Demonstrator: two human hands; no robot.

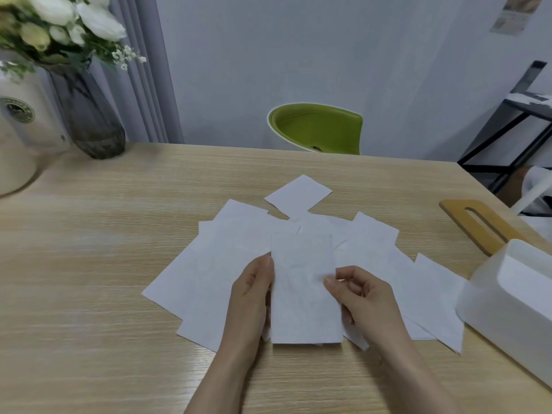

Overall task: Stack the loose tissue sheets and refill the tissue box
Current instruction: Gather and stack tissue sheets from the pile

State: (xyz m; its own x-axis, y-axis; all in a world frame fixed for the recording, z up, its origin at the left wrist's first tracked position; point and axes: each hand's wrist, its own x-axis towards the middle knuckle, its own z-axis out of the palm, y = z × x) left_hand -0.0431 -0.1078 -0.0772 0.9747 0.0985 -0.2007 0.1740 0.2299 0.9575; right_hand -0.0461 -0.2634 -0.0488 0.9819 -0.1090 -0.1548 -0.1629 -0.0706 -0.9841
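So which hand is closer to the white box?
Right. The right hand holds the tissue stack on the side facing the white box. The left hand holds its far side.

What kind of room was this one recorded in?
Probably a small office or meeting room: a light wooden table, a green chair against a plain wall, a vase of flowers, and a black metal shelf.

A vase of white flowers (89, 115) stands left; green chair (316, 130) behind table.

The tissue box (507, 306) was cut off at the desk's right edge. The left hand (254, 291) hid its fingers behind the held tissue (303, 288).
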